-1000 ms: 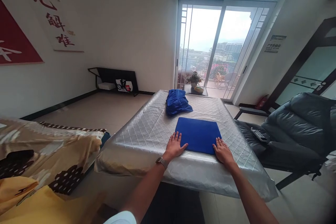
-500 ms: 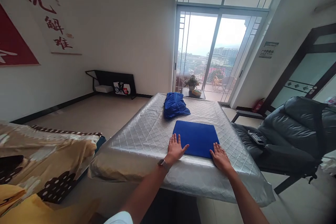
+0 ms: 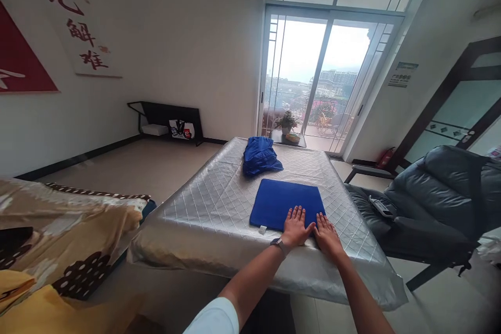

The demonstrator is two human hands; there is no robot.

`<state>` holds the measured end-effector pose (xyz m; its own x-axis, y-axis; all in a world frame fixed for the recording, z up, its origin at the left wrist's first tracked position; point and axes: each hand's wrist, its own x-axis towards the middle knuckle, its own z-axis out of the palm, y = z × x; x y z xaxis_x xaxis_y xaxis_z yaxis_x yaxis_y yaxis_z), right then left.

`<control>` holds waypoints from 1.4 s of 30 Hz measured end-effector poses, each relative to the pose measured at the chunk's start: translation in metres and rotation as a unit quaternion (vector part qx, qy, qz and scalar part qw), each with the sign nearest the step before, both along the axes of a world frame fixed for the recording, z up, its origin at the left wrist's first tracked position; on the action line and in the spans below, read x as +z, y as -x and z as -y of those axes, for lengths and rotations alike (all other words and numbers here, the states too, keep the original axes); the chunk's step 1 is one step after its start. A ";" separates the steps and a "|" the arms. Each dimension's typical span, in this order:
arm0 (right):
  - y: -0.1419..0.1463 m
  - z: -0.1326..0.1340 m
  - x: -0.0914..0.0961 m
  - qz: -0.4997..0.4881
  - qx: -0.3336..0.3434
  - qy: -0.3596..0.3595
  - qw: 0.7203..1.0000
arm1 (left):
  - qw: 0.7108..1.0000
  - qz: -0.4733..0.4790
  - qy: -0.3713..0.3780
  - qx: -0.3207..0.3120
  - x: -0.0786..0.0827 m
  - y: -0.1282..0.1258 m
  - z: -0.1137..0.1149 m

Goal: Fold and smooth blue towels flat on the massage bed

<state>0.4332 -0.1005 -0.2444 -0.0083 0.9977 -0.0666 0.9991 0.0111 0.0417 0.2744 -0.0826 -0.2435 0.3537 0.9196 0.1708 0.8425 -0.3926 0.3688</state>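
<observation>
A flat blue rectangular piece, maybe a cushion cover or folded cloth (image 3: 285, 198), lies on the silver quilted tablecloth (image 3: 207, 203). A small white tag (image 3: 262, 229) sticks out at its near left corner. My left hand (image 3: 296, 227) rests flat on its near edge, right of the middle, fingers outstretched. Beside it my right hand (image 3: 327, 234) lies flat at the near right corner, fingers stretched forward, thumb close to the left thumb. Neither hand grips anything. Beyond the flat piece sits a crumpled heap of blue fabric (image 3: 261, 156).
To the right stands a dark padded chair (image 3: 434, 203) with a remote-like device (image 3: 381, 207) on its seat. A patterned blanket (image 3: 78, 229) lies at the left. A low black rack (image 3: 172, 115) stands by the wall, and a potted plant (image 3: 287, 121) near the glass door.
My left hand has moved right along the near edge, from the left corner to beside my right hand. The white tag now shows. My right hand has barely moved.
</observation>
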 end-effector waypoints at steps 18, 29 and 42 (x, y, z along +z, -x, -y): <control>-0.001 -0.003 -0.006 -0.017 -0.015 -0.007 1.000 | 0.991 -0.063 0.063 0.100 0.005 0.144 0.014; -0.005 -0.013 0.016 -0.025 -0.013 0.060 0.998 | 0.990 -0.067 0.072 0.099 0.007 0.145 0.015; 0.004 -0.049 0.008 -0.012 -0.010 -0.014 1.000 | 0.990 -0.065 0.068 0.105 0.011 0.145 0.018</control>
